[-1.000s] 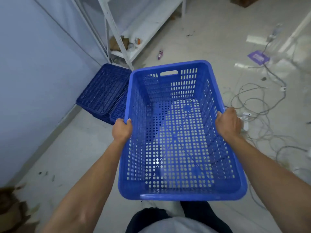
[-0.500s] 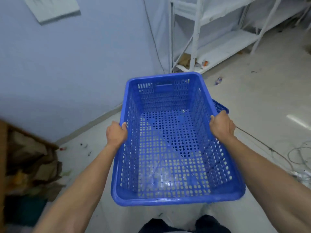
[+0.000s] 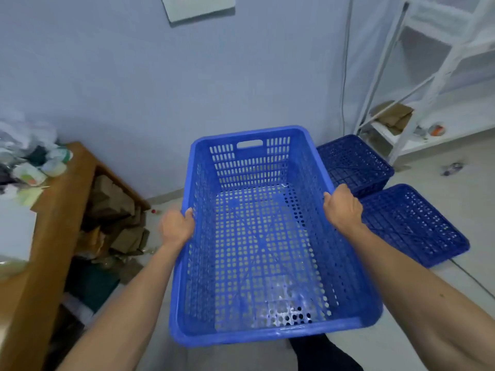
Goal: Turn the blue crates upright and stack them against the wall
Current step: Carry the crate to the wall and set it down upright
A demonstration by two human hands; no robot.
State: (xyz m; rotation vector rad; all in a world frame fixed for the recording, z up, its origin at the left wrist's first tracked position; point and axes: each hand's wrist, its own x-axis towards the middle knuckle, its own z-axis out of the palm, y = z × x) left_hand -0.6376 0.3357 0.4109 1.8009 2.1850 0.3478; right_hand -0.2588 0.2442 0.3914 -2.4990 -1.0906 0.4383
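Note:
I hold a blue perforated crate (image 3: pixel 265 245) upright in front of me, its open top facing up and its far end toward the wall (image 3: pixel 160 89). My left hand (image 3: pixel 175 227) grips its left rim and my right hand (image 3: pixel 342 207) grips its right rim. Two more blue crates lie upside down on the floor to the right: one (image 3: pixel 351 163) by the wall, the other (image 3: pixel 409 223) nearer to me.
A wooden table (image 3: pixel 61 210) with clutter on top and cardboard underneath stands at the left. A white metal shelf rack (image 3: pixel 434 76) stands at the right against the wall. A cable (image 3: pixel 345 62) hangs down the wall. Small litter lies on the pale floor.
I have turned left with the crate, so the wall now faces me. The table came into view at the left, and both overturned crates now show at the right.

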